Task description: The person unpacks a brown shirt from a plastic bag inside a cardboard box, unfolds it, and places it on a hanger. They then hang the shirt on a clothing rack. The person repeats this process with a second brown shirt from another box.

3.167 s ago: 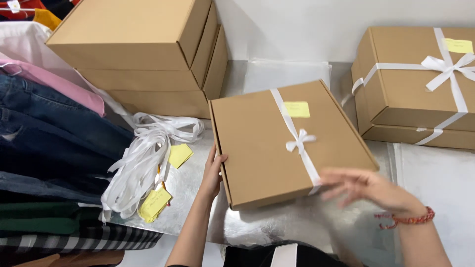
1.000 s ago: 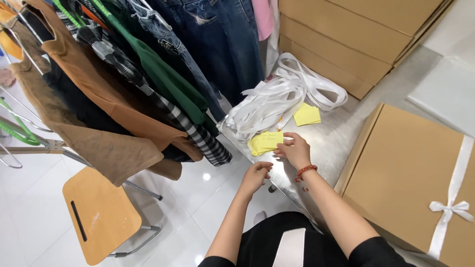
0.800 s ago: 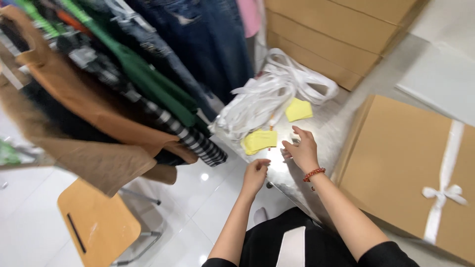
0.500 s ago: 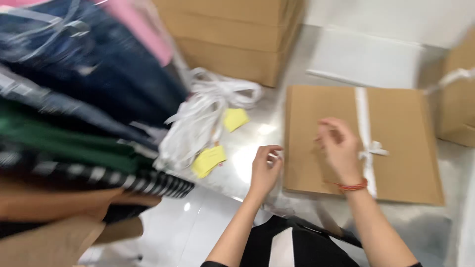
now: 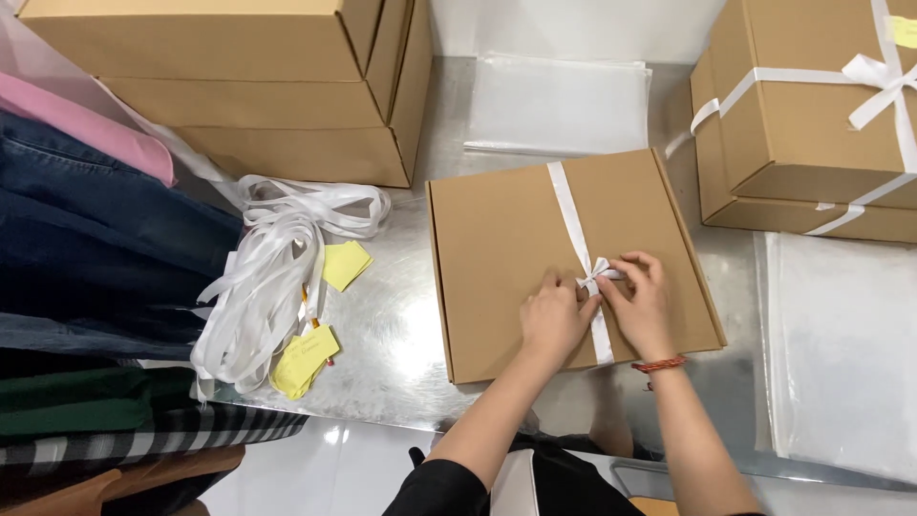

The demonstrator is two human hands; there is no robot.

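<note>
1. A heap of loose white ribbons [image 5: 272, 277] with yellow tags [image 5: 306, 360] lies left on the metal table [image 5: 396, 334].
2. The left hand [image 5: 554, 320] rests on the flat cardboard box [image 5: 506, 248], fingertips pinching the white bow [image 5: 597, 272].
3. The right hand [image 5: 638, 301] pinches the bow's other side.

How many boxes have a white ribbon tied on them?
3. One flat cardboard box lies under both hands, the left hand and right hand at its bow. Two ribboned boxes are stacked at the upper right, top and bottom. More may lie out of view.
</note>
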